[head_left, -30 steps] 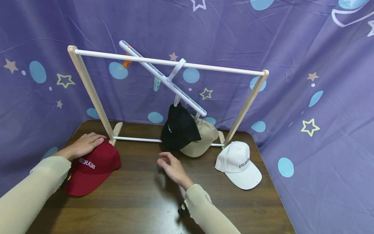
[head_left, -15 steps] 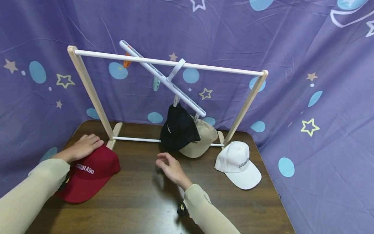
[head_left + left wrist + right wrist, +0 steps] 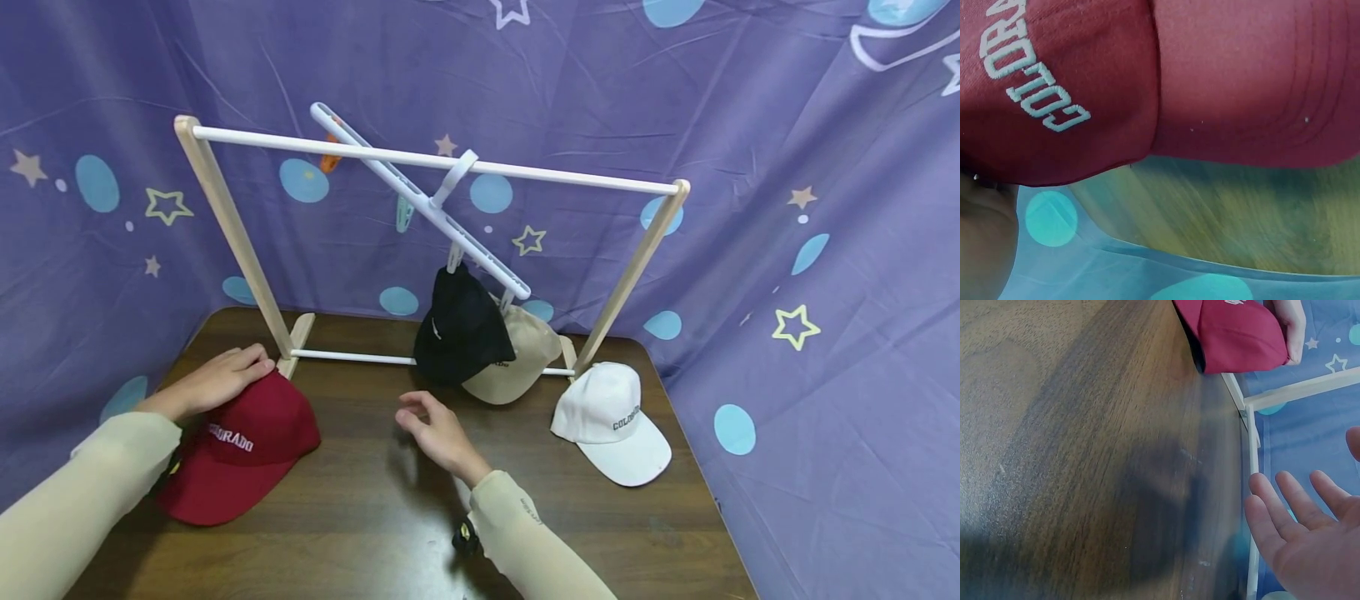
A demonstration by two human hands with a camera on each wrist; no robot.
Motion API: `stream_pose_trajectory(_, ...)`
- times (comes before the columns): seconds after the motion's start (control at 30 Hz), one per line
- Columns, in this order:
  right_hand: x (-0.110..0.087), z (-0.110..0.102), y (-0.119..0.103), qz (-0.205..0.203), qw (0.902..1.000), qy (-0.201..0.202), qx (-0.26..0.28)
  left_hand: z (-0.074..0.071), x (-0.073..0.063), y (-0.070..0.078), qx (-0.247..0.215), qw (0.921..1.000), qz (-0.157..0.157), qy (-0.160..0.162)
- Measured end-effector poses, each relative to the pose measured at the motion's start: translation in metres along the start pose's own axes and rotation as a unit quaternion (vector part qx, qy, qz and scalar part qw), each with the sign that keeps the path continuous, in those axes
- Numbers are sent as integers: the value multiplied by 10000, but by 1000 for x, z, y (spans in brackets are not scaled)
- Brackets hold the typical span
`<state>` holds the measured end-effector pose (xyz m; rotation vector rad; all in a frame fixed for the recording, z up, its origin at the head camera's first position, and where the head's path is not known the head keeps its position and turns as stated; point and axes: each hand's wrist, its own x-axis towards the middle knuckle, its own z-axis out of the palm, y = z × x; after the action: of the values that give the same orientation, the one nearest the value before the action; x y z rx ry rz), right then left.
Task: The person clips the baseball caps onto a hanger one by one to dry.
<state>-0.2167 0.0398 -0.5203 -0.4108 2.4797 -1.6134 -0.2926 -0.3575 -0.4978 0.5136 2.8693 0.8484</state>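
Note:
A red baseball cap (image 3: pixel 251 446) with white COLORADO lettering is at the left of the table. My left hand (image 3: pixel 221 382) grips it at the crown's back, with the fingers over the top. In the left wrist view the cap's brim (image 3: pixel 1241 81) hangs over the wood and shades it. My right hand (image 3: pixel 442 435) is over the middle of the table, holding nothing, its fingers (image 3: pixel 1294 515) spread and relaxed in the right wrist view. Just beyond it, a black cap (image 3: pixel 457 333) and a beige cap (image 3: pixel 517 367) hang by clips from a white hanger (image 3: pixel 427 204).
The hanger hooks over the white top bar (image 3: pixel 570 173) of a wooden-sided rack at the table's back. An orange clip (image 3: pixel 330 157) and a teal clip (image 3: pixel 404 214) hang from it. A white cap (image 3: pixel 611 421) lies at the right. Purple curtain surrounds the table (image 3: pixel 360 550).
The red cap, held by my left hand, has shifted slightly toward me and, most recently, to the right. My right hand has drifted a little to the left.

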Motion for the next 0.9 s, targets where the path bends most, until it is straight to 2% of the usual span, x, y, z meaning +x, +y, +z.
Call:
stream_pose_trajectory(0.27,1,1,-4,-45,9999,-124,-47,2,-1,12,-309,9994,104,120)
stream_pose_trajectory(0.6,6,4,-13,-179,9996,-154,-163,5,-7,38,-774,9965,296,144)
stream_pose_trajectory(0.77,8,4,-19,-164,9993,-248,-248,7,-8,48,-918,9953,290,57)
stream_pose_trajectory(0.9,10,4,-24,-270,9988,-270,-320,8,-8,61,-965,9944,421,100)
